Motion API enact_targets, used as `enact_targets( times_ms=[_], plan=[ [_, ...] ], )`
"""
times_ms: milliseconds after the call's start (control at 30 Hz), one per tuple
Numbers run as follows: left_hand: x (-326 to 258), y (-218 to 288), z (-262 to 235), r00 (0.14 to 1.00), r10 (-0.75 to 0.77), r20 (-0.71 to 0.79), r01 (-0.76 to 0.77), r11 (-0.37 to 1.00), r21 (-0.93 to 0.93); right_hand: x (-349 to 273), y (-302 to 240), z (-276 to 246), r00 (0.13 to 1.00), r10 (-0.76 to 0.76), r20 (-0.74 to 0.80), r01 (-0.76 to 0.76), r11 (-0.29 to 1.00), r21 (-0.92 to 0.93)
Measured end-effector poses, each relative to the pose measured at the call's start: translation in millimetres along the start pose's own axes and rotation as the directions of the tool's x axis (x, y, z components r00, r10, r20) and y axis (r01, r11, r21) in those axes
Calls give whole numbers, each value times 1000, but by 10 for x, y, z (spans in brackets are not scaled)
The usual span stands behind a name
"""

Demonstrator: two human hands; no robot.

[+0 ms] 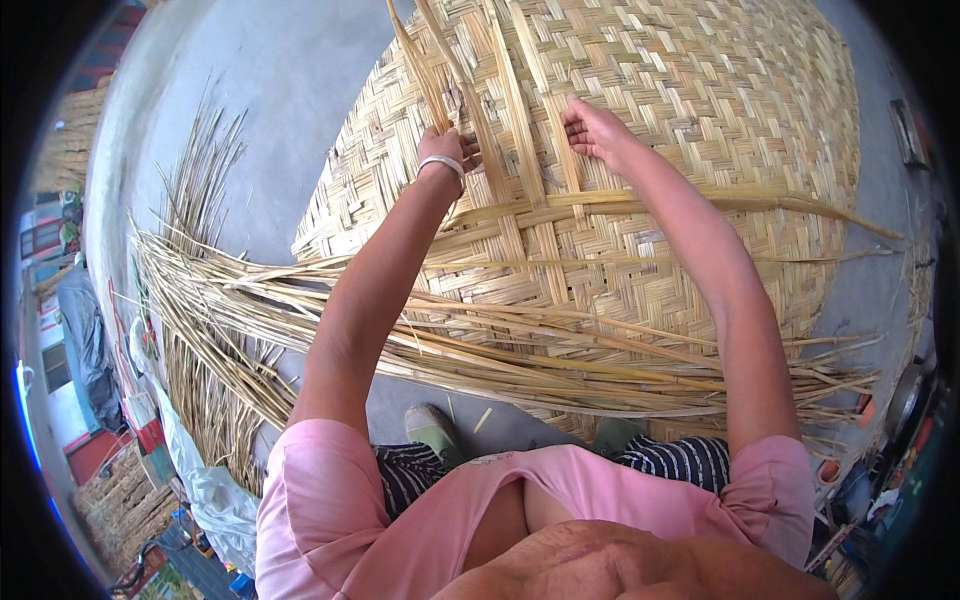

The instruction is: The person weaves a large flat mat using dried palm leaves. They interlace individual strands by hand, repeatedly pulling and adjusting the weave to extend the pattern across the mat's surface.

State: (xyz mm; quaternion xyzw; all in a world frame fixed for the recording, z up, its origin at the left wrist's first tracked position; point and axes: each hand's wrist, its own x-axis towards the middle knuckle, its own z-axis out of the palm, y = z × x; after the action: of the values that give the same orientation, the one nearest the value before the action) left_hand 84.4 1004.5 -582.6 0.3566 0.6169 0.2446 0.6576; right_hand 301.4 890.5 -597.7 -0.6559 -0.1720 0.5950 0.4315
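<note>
A large woven reed mat [690, 110] lies on the floor in front of me, its flat strips crossing in a slanted pattern. My left hand [450, 150], with a pale bangle at the wrist, is closed around raised reed strips [428, 88] near the mat's left side. To the right of it, my right hand [597, 134] has loosely curled fingers set apart, their tips at the edge of an upright strip [556, 112]. More loose strips stand between the hands. A yellowish crosswise strip [720, 199] runs over the mat below both hands and under my right forearm.
A long bundle of loose reeds [540, 365] lies across the mat's near edge, in front of my feet. More reeds [205, 370] are heaped at the left on the grey floor [290, 80]. Plastic sheeting [215, 505] lies at the lower left; assorted objects stand along the right rim.
</note>
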Motion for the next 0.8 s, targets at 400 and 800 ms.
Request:
enact_targets(
  times_ms=[400, 800],
  plan=[
    [33, 243, -174, 886, 34, 462, -143, 969, 202, 80, -301, 417, 959, -36, 283, -21, 981, 195],
    [50, 352, -337, 737, -51, 674, -384, 789, 480, 116, -679, -91, 892, -452, -19, 376, 717, 587]
  ],
)
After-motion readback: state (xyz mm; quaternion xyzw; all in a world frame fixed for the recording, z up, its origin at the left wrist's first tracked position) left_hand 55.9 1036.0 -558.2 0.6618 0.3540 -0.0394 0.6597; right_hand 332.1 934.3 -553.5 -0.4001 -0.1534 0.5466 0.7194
